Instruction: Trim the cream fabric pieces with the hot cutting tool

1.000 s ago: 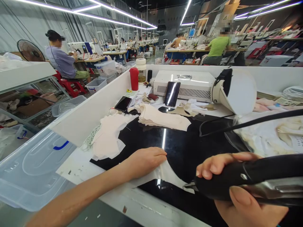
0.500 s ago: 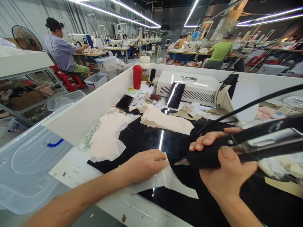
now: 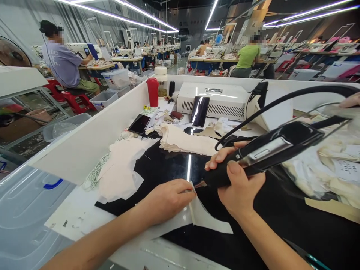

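My left hand [image 3: 171, 198] is closed on the near end of a thin white fabric piece [image 3: 180, 225], pinching its upper edge between thumb and fingers. A narrow pale strip runs down the fabric from the fingertips. My right hand [image 3: 239, 183] is wrapped round a black corded handheld tool [image 3: 264, 150] with a silver panel. The tool tilts down to the left. Its narrow metal tip [image 3: 200, 184] is close beside my left fingertips, at the fabric's top; whether it touches cannot be seen. Both hands are over a glossy black work surface [image 3: 168, 168].
Stacked pale pink fabric pieces [image 3: 191, 138] and another pile [image 3: 118, 168] lie beyond. Two phones, a red flask [image 3: 152, 92] and a white vented box [image 3: 213, 99] stand at the back. A black cable [image 3: 275, 101] arches above. Another person's hand [image 3: 351, 100] is beside plastic-bagged fabric at right.
My right hand has moved left, bringing the tool's tip up to my left fingertips. My left hand keeps its pinch on the fabric. Another person's hand has appeared at the right edge.
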Available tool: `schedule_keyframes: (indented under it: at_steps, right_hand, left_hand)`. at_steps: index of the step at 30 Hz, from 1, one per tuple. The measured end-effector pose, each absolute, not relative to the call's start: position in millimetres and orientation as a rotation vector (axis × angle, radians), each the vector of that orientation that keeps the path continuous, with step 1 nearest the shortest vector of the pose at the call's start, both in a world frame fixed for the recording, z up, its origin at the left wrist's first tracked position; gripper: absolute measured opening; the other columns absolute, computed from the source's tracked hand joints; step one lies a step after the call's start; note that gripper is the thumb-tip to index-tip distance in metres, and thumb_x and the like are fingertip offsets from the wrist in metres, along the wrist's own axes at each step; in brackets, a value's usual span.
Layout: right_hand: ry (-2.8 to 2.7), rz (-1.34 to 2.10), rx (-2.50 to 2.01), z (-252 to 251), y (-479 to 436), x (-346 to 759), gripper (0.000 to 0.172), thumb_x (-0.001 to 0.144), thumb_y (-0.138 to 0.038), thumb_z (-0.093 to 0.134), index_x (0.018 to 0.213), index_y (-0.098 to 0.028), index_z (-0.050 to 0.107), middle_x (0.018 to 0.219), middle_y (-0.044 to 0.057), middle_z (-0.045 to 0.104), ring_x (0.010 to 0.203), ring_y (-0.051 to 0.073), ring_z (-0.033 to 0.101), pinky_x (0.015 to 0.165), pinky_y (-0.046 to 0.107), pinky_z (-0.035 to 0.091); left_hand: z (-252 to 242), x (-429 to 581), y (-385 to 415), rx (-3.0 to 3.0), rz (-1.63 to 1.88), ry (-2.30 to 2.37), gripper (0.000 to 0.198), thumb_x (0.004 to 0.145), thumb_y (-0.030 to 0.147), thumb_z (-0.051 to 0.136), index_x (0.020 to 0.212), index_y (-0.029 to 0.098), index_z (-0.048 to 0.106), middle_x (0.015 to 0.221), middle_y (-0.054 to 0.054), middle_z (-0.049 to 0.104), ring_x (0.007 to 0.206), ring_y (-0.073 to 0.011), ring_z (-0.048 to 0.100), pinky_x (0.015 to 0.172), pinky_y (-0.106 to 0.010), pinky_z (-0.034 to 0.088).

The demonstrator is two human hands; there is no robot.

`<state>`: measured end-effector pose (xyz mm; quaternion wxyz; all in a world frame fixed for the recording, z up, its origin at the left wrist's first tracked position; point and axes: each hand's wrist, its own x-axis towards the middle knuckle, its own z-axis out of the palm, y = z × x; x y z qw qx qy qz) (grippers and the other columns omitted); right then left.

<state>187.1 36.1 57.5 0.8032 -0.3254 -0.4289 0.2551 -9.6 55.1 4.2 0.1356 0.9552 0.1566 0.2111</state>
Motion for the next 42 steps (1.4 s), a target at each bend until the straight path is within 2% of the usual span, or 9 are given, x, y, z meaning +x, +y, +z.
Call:
schedule_keyframes:
  at_steps: [4,8,16,22,28,32,34,38,42]
  right_hand:
    - [-0.921,0.556,-0.713,54.9,35.0,186.3,0.046,0.089,-0.049,0.096,0.119,-0.03,0.066,0.082,-0.007,0.07,0.06,0.015,0.07,0.06,0.032,0.063]
    - [-0.922,0.569,-0.749,52.9,32.7,186.3,0.042,0.093,-0.042,0.092,0.121,-0.03,0.063,0.083,-0.007,0.072,0.061,0.016,0.071,0.063,0.033,0.063]
    - [-0.874,0.564,-0.685,59.5,24.7,188.5,0.043,0.088,-0.041,0.098,0.117,-0.029,0.067,0.081,-0.007,0.072,0.06,0.015,0.07,0.056,0.03,0.064]
    - [-0.874,0.587,-0.704,55.8,21.1,185.3,0.046,0.088,-0.044,0.097,0.119,-0.029,0.066,0.081,-0.007,0.071,0.06,0.015,0.07,0.058,0.031,0.064]
    - [-0.89,0.576,-0.737,55.7,18.9,184.5,0.041,0.092,-0.041,0.094,0.119,-0.029,0.065,0.082,-0.007,0.072,0.062,0.015,0.071,0.061,0.031,0.064]
    - [-0.878,0.547,-0.722,61.4,16.1,189.5,0.043,0.088,-0.044,0.097,0.115,-0.029,0.066,0.08,-0.007,0.071,0.06,0.015,0.069,0.057,0.03,0.063]
    - [-0.865,0.548,-0.716,63.8,14.2,191.7,0.044,0.087,-0.045,0.098,0.115,-0.029,0.067,0.079,-0.007,0.071,0.059,0.015,0.069,0.057,0.03,0.063]
    - [-0.863,0.544,-0.733,64.5,11.0,193.2,0.045,0.086,-0.047,0.098,0.115,-0.03,0.068,0.079,-0.007,0.069,0.058,0.016,0.069,0.056,0.032,0.061]
    - [-0.844,0.558,-0.76,62.1,9.3,192.0,0.047,0.085,-0.048,0.099,0.115,-0.03,0.067,0.08,-0.007,0.07,0.059,0.017,0.069,0.058,0.033,0.061]
  left_hand:
    - [7.4,-9.4,54.6,2.761,0.563,0.483,0.032,0.121,0.014,0.044,0.123,0.015,0.075,0.129,-0.012,0.079,0.123,-0.0235,0.078,0.109,-0.033,0.065]
    - [6.8,-10.6,55.5,2.78,0.604,0.473,0.035,0.123,0.018,0.041,0.123,0.015,0.076,0.128,-0.012,0.08,0.123,-0.0228,0.078,0.108,-0.033,0.066]
    - [6.1,-14.5,56.8,2.818,0.721,0.418,0.027,0.122,0.019,0.05,0.123,0.015,0.076,0.128,-0.01,0.08,0.12,-0.0223,0.079,0.106,-0.031,0.067]
    - [6.9,-15.1,56.7,2.84,0.701,0.417,0.029,0.123,0.022,0.048,0.121,0.017,0.076,0.128,-0.01,0.08,0.121,-0.022,0.079,0.104,-0.03,0.067]
    - [5.2,-18.0,57.8,2.84,0.715,0.417,0.028,0.123,0.025,0.05,0.118,0.018,0.076,0.13,-0.01,0.08,0.123,-0.0214,0.078,0.105,-0.031,0.067]
    - [7.5,-15.6,57.7,2.851,0.812,0.37,0.027,0.123,0.024,0.052,0.113,0.016,0.075,0.129,-0.011,0.081,0.12,-0.022,0.079,0.114,-0.036,0.065]
    - [8.7,-12.2,57.2,2.839,0.87,0.328,0.025,0.122,0.024,0.053,0.117,0.014,0.075,0.126,-0.012,0.081,0.119,-0.0224,0.079,0.118,-0.039,0.064]
    - [8.4,-6.1,54.9,2.804,0.752,0.331,0.024,0.122,0.026,0.055,0.128,0.014,0.075,0.119,-0.012,0.08,0.114,-0.0226,0.078,0.107,-0.037,0.068]
    - [7.1,-6.9,52.7,2.776,0.651,0.361,0.022,0.121,0.027,0.059,0.122,0.016,0.078,0.115,-0.011,0.079,0.109,-0.0219,0.077,0.101,-0.034,0.067]
